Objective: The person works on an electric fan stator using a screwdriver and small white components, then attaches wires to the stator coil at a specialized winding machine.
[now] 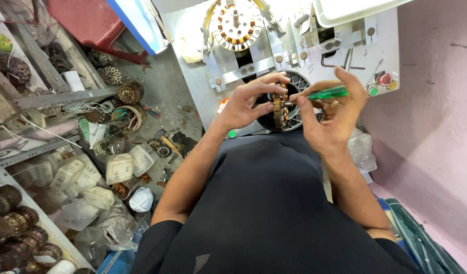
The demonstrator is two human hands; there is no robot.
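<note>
My left hand (248, 101) grips a round wound stator (281, 110) with copper coils, held on edge in front of my chest. My right hand (331, 114) holds a screwdriver with a green translucent handle (329, 93), and its fingers pinch at the stator's right face. Behind both hands lies a dark round ribbed motor housing (298, 86) on the white machine table (380, 40). A second stator with copper coils (236, 24) sits mounted on the winding machine farther back.
On the machine table are hex keys (340, 63) and red, green and orange buttons (383, 82). To the left, the floor holds several stators (130, 92), white plastic containers (119, 167), wires and plastic bags. Metal shelves (45, 96) stand left; a pink wall stands right.
</note>
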